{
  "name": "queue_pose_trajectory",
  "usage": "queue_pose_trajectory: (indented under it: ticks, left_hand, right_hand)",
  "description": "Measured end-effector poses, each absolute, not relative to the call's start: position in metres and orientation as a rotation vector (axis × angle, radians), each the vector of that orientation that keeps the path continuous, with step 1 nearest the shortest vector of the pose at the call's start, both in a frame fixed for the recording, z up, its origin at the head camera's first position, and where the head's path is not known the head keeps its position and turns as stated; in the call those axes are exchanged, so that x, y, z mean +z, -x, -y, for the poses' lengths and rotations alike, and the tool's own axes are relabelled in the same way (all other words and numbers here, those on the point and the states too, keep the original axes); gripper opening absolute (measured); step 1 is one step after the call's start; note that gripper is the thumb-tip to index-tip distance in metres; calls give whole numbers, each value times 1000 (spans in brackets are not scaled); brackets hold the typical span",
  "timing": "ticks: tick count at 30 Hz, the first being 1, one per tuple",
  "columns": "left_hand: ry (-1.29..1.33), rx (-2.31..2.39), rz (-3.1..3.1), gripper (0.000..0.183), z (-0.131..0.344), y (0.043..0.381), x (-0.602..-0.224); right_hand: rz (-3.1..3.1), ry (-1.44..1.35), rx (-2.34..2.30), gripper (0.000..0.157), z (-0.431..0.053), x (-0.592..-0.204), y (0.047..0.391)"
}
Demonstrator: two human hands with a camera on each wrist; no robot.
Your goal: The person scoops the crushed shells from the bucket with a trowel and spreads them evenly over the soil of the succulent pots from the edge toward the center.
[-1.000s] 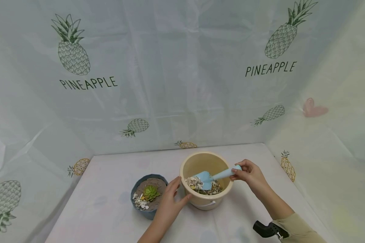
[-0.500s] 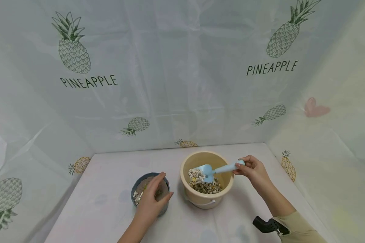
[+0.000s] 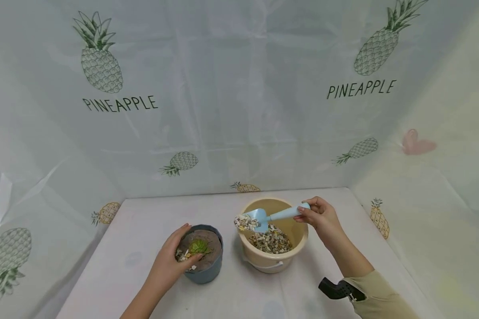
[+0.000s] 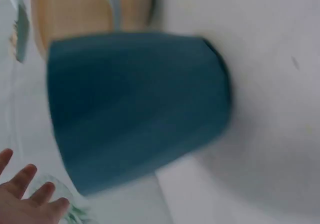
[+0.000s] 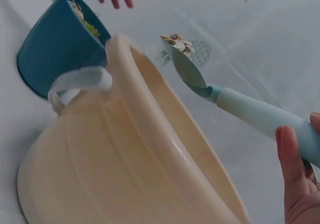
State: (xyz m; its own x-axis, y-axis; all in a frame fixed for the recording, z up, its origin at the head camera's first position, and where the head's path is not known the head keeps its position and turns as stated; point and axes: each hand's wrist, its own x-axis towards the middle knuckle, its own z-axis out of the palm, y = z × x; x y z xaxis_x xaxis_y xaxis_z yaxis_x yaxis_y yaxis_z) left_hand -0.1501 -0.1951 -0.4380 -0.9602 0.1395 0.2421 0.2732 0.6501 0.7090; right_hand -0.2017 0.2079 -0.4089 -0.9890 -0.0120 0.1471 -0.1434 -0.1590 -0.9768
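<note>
My right hand (image 3: 321, 221) pinches the handle end of a light blue trowel (image 3: 284, 213), whose blade carries pale gravel (image 3: 246, 222) over the left rim of a cream bucket (image 3: 301, 243). More gravel (image 3: 271, 241) lies inside the bucket. To its left stands a blue plant pot (image 3: 206, 277) holding brown soil, a green succulent (image 3: 199, 246) and some white stones. My left hand (image 3: 168, 257) is at the pot's left side, thumb and fingers spread. The left wrist view shows its fingers (image 4: 42, 193) straight and apart from the pot (image 4: 140, 109).
Pot and bucket stand on a pale tabletop (image 3: 143, 235), a narrow gap between them. The bucket's white handle (image 5: 82, 81) hangs down at its side. Pineapple-printed sheeting (image 3: 223, 110) encloses the back and sides. A black bracket (image 3: 339, 290) sits on the right sleeve.
My left hand has left the bucket's rim and moved left across the pot to its far side. The trowel has risen out of the bucket with gravel and shifted left.
</note>
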Motion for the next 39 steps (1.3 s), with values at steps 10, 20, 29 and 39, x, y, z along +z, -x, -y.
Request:
queue_pose_trajectory:
  ticks: [10, 20, 29, 39]
  left_hand:
    - [399, -1152, 2891, 121, 237, 166, -466]
    - [680, -1476, 2959, 123, 262, 195, -488]
    - [1014, -1607, 2940, 119, 274, 218, -489]
    - [871, -1840, 2860, 116, 268, 214, -497]
  right_hand:
    - [1996, -205, 2391, 18, -172, -408, 206]
    - [2020, -275, 2436, 23, -144, -409, 207]
    - [2022, -297, 2464, 22, -131, -412, 209]
    - [2031, -258, 2485, 21, -125, -412, 210]
